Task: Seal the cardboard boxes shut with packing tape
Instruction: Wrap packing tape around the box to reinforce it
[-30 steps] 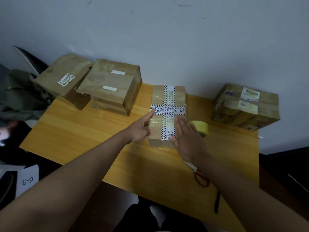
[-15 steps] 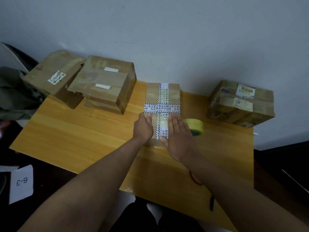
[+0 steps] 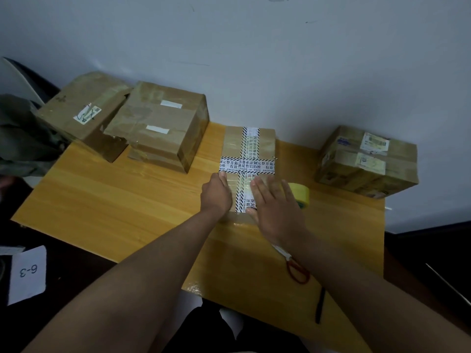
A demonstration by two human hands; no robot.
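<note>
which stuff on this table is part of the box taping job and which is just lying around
In the job:
middle box, under both hands
left hand, gripping its left edge
right hand, flat on top
yellow tape roll
red-handled scissors
three other boxes

Lying about:
black pen
paper marked 6-3
green cloth

Matt brown cardboard box (image 3: 248,171), glossy printed tape (image 3: 246,165) crossing it, on a smooth, lightly shiny wooden table (image 3: 122,200).

My left hand (image 3: 216,193) has stopped pointing and now curls over the taped box's (image 3: 248,159) left edge.
</note>
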